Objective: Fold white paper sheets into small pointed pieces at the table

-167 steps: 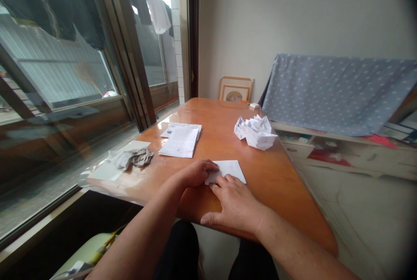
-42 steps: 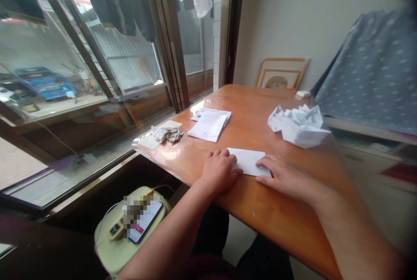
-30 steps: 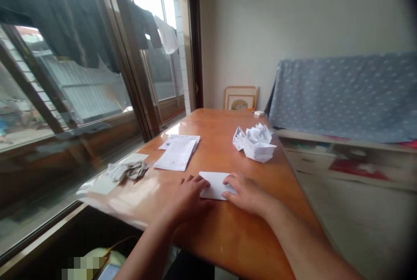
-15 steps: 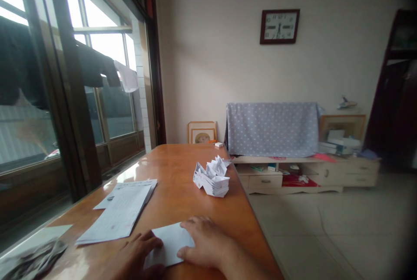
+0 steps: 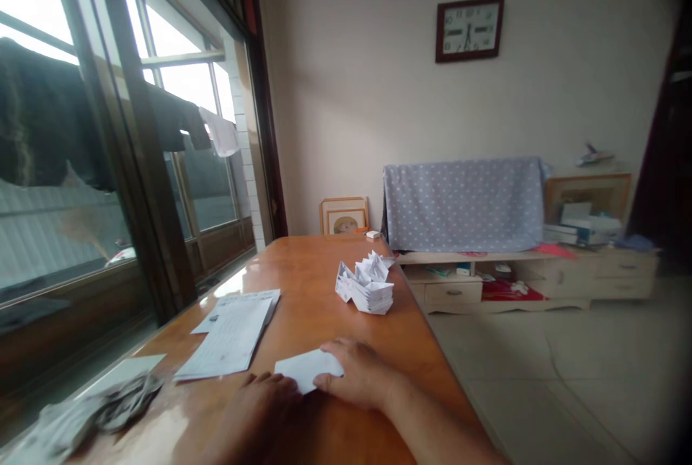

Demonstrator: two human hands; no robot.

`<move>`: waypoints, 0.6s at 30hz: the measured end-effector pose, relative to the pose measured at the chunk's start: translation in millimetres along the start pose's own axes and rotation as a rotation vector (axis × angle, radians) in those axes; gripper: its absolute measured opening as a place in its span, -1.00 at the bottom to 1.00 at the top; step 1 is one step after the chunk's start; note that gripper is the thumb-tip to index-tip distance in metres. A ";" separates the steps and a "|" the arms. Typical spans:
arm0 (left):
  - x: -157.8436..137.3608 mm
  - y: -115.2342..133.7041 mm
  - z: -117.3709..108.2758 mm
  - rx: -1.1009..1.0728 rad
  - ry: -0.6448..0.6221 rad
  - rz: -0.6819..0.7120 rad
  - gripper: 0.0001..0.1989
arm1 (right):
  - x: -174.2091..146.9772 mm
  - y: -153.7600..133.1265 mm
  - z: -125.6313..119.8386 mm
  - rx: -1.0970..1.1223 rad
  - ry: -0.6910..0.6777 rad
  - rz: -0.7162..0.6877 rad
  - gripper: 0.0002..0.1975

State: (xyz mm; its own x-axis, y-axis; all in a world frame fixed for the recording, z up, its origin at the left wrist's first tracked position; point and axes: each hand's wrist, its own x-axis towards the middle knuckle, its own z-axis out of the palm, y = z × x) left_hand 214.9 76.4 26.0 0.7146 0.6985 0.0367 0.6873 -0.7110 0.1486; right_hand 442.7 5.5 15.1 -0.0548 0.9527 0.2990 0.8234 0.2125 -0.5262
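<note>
A small white sheet of paper (image 5: 307, 368) lies on the wooden table in front of me. My right hand (image 5: 360, 373) grips its right side, with the thumb on the near edge and the fingers over the far edge. At the paper's left lower edge, my left hand (image 5: 267, 396) presses down with bent fingers, and its thumb is hidden. Farther along the table stand nested folded white paper shapes (image 5: 367, 288) with pointed tips. A stack of printed sheets (image 5: 230, 342) lies to the left of my hands.
Grey crumpled cloth (image 5: 127, 400) and a pale sheet lie at the table's left edge. The table (image 5: 318, 256) ends on the right above a tiled floor. Beyond it stands a low cabinet (image 5: 573, 281) with a dotted cloth (image 5: 465, 205). Windows line the left side.
The paper now shows a smaller area between my hands. My left hand has shifted against its near left edge, while the right still holds the right side. The whole view has turned slightly left.
</note>
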 end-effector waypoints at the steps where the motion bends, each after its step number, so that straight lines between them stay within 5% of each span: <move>1: -3.0 6.1 -3.3 0.042 0.023 0.035 -0.70 | -0.7 0.5 -1.0 0.005 0.003 -0.003 -0.32; 5: -12.2 14.7 -8.0 0.071 0.081 -0.066 -0.75 | -1.6 5.8 -1.1 0.004 -0.023 -0.039 -0.25; 9: -22.2 7.8 -7.2 -0.047 0.143 -0.096 -0.76 | 0.1 4.8 4.0 0.016 0.070 -0.082 -0.79; 11: -27.4 5.0 -6.1 -0.131 0.254 -0.080 -0.76 | 0.9 0.7 5.8 0.014 0.091 -0.105 -0.89; 16: -35.5 14.4 -4.2 -0.587 0.655 -0.298 -0.66 | 0.3 -10.6 5.9 -0.062 0.235 -0.123 -0.87; 18: -36.0 23.1 -4.9 -0.849 0.629 -0.437 -0.61 | -1.8 -15.3 5.8 -0.125 0.307 -0.152 -0.86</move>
State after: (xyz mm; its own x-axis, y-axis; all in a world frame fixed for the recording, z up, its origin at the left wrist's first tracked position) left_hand 204.4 35.2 33.0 0.0801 0.9593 0.2707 0.3808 -0.2804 0.8811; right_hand 427.0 1.8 18.0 -0.0249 0.7986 0.6014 0.8825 0.3002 -0.3620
